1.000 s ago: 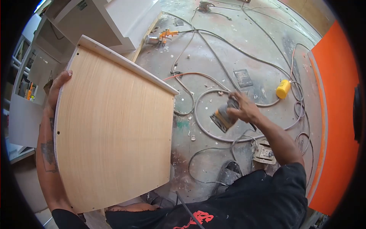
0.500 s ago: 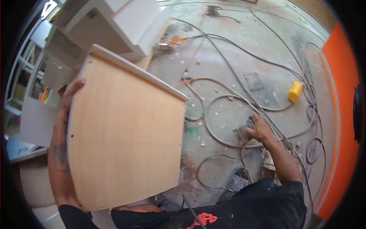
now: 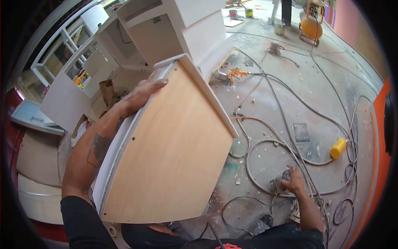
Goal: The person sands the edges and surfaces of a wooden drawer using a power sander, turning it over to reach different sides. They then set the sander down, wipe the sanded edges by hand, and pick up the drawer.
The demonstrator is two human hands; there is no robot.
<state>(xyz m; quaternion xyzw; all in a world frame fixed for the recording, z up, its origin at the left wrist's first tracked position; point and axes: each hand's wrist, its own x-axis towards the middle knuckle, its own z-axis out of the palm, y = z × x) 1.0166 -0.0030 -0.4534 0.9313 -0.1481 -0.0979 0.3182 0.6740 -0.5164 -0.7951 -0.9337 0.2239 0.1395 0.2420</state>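
In the curled right hand [image 3: 296, 181], the sander [image 3: 279, 184] is gripped near a looped hose [image 3: 247, 162]. The wooden panel [image 3: 174, 153] is clasped at 1 edge by the left hand [image 3: 141, 93]; were that hold loosened, the panel could be toppled.

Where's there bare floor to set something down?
Best patch: the floor between the dark hose from the orange spray gun and the thin cable, specks aside. Smaller: inside the grey hose loop, beside the sander at the right hand. Crowded: beside the yellow cylinder, where hoses bunch.
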